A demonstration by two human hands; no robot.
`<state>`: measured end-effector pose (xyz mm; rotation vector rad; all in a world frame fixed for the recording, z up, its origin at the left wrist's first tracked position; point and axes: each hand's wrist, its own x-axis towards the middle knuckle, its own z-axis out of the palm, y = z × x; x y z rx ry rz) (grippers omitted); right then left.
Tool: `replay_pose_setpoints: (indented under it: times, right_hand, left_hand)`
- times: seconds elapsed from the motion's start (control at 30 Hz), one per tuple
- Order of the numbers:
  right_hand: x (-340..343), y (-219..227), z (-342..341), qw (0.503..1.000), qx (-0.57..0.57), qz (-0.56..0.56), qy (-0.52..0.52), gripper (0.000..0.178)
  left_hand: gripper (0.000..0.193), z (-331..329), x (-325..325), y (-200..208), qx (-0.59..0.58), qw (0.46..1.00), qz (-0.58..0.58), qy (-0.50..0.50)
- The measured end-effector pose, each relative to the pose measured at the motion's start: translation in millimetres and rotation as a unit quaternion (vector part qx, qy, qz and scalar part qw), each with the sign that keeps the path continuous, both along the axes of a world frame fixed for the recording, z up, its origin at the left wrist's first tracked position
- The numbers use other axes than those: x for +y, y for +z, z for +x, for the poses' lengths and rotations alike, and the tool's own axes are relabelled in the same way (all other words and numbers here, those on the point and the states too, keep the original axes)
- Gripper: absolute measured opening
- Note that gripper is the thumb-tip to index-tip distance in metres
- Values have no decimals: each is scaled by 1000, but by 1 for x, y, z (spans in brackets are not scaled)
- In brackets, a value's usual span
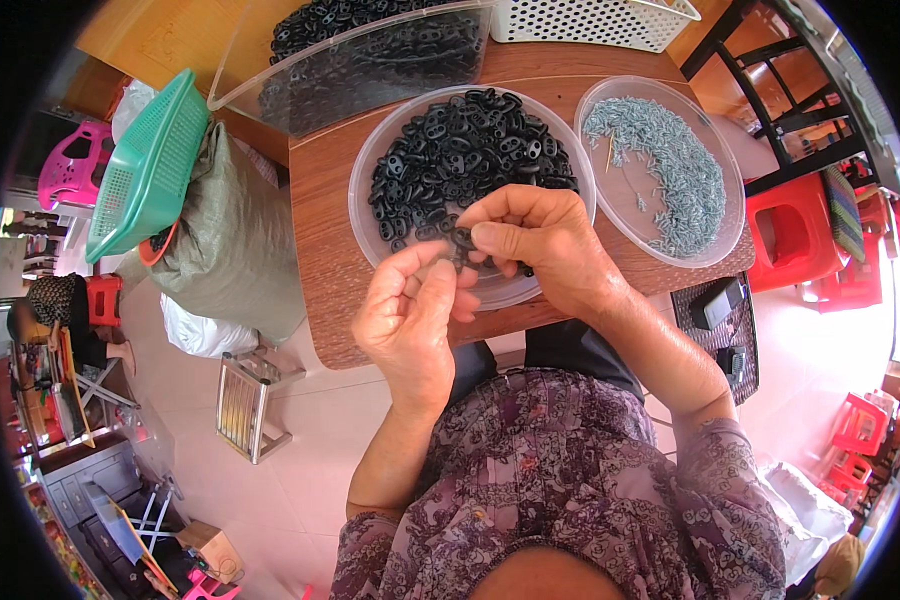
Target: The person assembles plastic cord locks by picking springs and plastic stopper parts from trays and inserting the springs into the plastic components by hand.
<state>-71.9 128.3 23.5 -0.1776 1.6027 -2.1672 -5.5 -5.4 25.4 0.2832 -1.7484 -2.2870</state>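
Note:
Over the near rim of a round clear tub (361, 215) both hands meet. Between thumb and fingers, my right hand (548, 245) pinches a small black oval plastic piece (462, 238). My left hand (407, 320) is closed close beside that piece, its thumb and fingertip together; whatever it pinches is too small to make out. A heap of similar black pieces (460, 140), many showing two holes, fills the tub. To the right, a clear oval tub (620, 195) contains many tiny grey-blue metal pieces (692, 185), possibly screws, and a thin stick (609, 152).
Behind the round tub stands a big clear bin (370, 85) of black pieces, next to a white perforated basket (590, 22). Left of the wooden table (320, 310) are a bulky sack (235, 240), a green basket (150, 165) and a metal stool (253, 405). Red stools (792, 235) stand right.

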Motion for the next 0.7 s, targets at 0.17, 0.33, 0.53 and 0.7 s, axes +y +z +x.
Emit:
replay_pose_setpoints:
  times: [0.17,0.33,0.53,0.7]
  right_hand:
    - [1,-3,-1,1000,-12,-4,3,16]
    - [-2,-2,-1,999,-30,-5,-10,15]
    - [-4,-3,0,999,-40,-14,-16,13]
    - [-2,-3,-1,1000,-25,2,6,17]
  left_hand:
    - [20,-1,4,1,5,1000,6,13]
    - [22,-2,7,1,6,1000,2,26]
    - [23,-3,8,0,4,999,5,36]
    - [23,-2,6,0,-2,1000,25,16]
